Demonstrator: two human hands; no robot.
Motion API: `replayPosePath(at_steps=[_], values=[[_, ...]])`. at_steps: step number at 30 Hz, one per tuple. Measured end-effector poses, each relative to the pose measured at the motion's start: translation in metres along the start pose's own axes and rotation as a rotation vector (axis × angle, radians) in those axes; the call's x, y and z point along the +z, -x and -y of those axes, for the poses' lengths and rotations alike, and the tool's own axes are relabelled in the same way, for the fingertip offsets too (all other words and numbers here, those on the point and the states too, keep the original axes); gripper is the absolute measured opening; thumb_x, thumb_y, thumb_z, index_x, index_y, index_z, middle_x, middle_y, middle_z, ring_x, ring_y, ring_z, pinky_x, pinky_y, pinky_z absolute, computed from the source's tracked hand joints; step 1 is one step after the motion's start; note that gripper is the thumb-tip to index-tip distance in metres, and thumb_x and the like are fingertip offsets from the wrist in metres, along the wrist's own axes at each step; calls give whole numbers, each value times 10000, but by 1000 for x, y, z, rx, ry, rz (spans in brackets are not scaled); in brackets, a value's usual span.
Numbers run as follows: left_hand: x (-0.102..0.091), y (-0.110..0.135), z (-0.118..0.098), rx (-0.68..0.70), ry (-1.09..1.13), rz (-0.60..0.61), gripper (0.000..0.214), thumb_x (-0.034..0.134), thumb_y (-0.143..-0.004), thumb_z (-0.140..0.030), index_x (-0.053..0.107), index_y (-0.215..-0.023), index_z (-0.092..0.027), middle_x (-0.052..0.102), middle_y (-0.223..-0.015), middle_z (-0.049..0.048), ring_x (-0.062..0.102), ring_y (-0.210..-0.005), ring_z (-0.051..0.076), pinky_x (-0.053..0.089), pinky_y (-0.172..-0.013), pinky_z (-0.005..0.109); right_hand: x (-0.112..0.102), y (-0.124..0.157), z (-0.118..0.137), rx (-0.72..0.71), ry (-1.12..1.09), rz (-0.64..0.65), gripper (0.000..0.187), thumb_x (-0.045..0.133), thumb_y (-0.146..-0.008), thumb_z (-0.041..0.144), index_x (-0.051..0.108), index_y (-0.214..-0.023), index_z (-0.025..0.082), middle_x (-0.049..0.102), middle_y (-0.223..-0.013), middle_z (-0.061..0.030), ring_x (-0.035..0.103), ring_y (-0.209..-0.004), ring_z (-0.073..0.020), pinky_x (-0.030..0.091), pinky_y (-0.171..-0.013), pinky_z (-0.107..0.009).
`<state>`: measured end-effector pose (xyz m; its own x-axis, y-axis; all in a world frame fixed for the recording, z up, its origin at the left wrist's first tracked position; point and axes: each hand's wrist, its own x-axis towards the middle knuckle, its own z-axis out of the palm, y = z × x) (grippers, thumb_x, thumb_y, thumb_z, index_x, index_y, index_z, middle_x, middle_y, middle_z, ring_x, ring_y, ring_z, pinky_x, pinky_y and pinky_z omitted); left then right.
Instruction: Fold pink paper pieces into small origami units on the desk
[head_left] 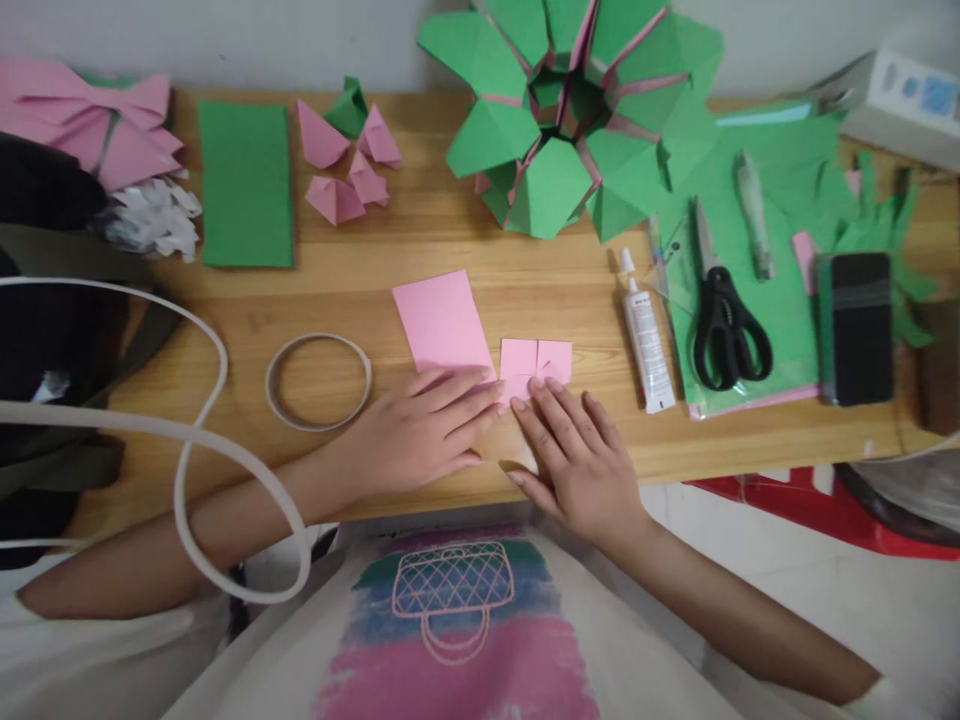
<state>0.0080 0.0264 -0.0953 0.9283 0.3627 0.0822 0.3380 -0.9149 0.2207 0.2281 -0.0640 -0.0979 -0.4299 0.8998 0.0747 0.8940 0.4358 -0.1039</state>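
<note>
A small pink folded paper [555,358] lies flat on the wooden table, with a slit down its middle and creases showing. The fingertips of my right hand [581,450] press on its lower edge, fingers stretched out. My left hand [420,430] rests palm down, fingers extended, its fingertips reaching the left side of the folded paper. Those fingers also overlap the bottom of a larger pink paper sheet [442,315], which sits tilted just to the left. Both hands lie flat, and neither grips anything.
Left of my hands is a tape roll [319,382]; a white cable [225,400] loops over my left forearm. On the right lie a glue tube [646,340], black-handled scissors [724,310] and a phone [859,328]. Behind stand a green-and-pink paper construction [555,185] and green paper stack [246,185].
</note>
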Motion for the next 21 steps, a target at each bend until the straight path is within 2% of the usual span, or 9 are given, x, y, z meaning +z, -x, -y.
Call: replayPosePath(at_steps=[5,12,21], values=[[0,2,-1,-21,29,9,486,494,-960,-430,554,-1314,-102,607,-1356,108,503,-1277,293,288,-1070,435,0,1,-6,-1,-13,-8,628,447,-943,510,445,-1410,90,486,-1459,-172,445,-1364,-263,294,-1126,-441],[2,3,1,-4,27,4,445,521,-948,-420,585,-1272,-121,615,-1347,98,488,-1298,280,268,-1096,412,-3,7,-20,101,45,-67,655,516,-911,503,429,-1423,103,518,-1439,-147,460,-1353,-292,305,-1121,-455],[3,3,0,-1,-1,-16,446,480,-969,-412,555,-1291,-114,605,-1362,84,484,-1292,281,270,-1083,418,6,7,-13,230,54,-161,580,521,-918,442,463,-1389,110,546,-1414,-146,503,-1314,-293,340,-1084,-443]])
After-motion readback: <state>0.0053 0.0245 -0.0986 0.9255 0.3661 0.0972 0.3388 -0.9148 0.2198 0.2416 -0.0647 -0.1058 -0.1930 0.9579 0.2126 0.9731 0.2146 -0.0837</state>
